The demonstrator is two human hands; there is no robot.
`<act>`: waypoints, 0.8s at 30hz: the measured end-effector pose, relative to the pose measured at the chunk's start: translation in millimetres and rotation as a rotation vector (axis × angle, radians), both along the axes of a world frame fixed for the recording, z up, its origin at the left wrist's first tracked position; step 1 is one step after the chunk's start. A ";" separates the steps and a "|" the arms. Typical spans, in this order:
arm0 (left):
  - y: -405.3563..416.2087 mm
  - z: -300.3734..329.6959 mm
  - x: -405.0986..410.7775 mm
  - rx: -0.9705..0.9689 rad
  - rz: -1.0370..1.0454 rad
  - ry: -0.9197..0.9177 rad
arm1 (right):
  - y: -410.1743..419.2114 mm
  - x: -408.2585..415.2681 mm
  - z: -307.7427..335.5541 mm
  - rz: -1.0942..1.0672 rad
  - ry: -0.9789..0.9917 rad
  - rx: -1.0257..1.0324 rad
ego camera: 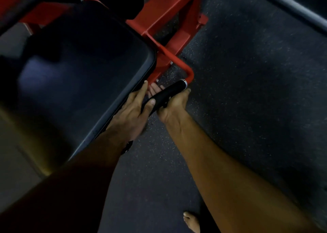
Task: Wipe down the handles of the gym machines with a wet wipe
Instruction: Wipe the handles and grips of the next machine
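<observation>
Showing one black rubber-covered handle [165, 95] with a silver end ring, on one bent red steel tube [178, 62], beside one dark padded seat [85, 70], low over speckled floor [247, 91]. Two hands: left hand [134, 109] cupped under the grip, thumb on top; right hand [174, 105] wrapped around it, index finger extended. One bare foot [192, 222]. No wipe discernible.

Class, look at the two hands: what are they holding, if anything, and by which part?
Both hands are on the black grip of the red handle: left hand at its near end, thumb on top; right hand beside its middle. No wipe is visible.
</observation>
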State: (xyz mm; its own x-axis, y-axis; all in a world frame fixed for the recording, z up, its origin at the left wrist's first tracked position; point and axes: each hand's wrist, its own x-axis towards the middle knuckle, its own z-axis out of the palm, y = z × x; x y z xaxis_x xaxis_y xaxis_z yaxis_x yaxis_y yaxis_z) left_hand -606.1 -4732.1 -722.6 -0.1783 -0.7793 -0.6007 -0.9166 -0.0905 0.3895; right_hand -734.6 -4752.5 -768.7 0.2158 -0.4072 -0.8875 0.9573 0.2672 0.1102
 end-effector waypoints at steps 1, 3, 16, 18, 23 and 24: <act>0.2 -0.1 -0.4 -0.003 0.000 -0.006 | 3.6 2.8 4.0 0.010 -0.005 -0.003; 0.5 -1.1 -1.0 -0.007 -0.004 -0.021 | 10.3 8.4 11.4 0.060 -0.005 -0.025; -0.2 -1.3 1.8 0.010 -0.036 -0.096 | 34.8 -57.4 -36.2 0.462 1.326 -0.356; -3.3 -4.1 3.0 0.028 -0.036 -0.106 | 4.9 -62.8 -42.1 0.641 1.501 -0.625; -4.5 -8.1 2.6 0.041 -0.043 -0.163 | -36.5 -55.3 -69.7 1.491 1.685 -0.922; -4.6 -7.9 2.0 0.037 -0.046 -0.161 | -39.9 -60.2 -71.7 1.567 1.697 -0.956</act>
State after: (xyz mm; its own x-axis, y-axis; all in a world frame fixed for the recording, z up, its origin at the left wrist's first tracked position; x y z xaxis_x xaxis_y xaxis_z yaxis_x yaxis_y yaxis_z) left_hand -604.1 -4736.6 -730.5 -0.1121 -0.7493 -0.6527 -0.9704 -0.0588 0.2341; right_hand -794.8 -4792.4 -840.5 0.2495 -0.9151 -0.3168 -0.7429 0.0290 -0.6688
